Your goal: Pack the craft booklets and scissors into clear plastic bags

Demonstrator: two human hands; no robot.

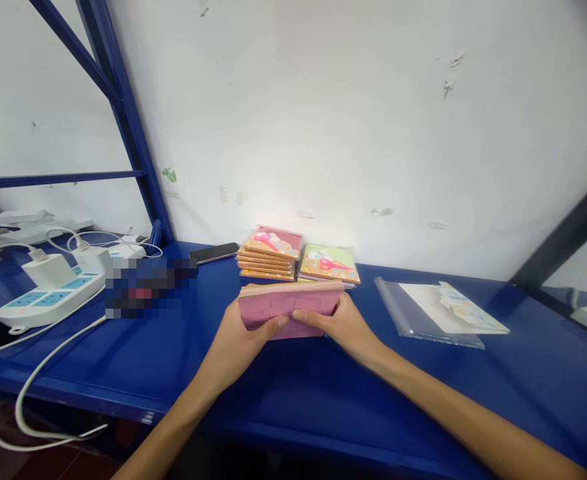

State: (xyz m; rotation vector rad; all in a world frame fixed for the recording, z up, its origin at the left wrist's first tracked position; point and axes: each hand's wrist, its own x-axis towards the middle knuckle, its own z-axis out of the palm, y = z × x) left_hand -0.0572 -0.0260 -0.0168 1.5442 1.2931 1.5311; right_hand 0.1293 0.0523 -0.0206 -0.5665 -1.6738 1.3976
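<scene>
Between both hands I hold a stack of pink paper sheets (286, 308) upright over the blue table. My left hand (246, 337) grips its left side, and my right hand (341, 327) grips its right side. Both thumbs press on the pink front face, which carries a faint line drawing; the other fingers are mostly hidden behind. Just beyond stands a pile of wrapped craft packs (268, 257), each showing pink scissors on an orange cover. Beside it lies a lower pile of green-topped packs (329, 262).
On the right lies a clear plastic sleeve (403, 310) with a white card (438, 303) and patterned paper pieces. A black phone (214, 253) rests near the wall. A white power strip (58, 300) with plugs and cables occupies the left, near a blue metal frame (123, 113). One pixelated patch hides something.
</scene>
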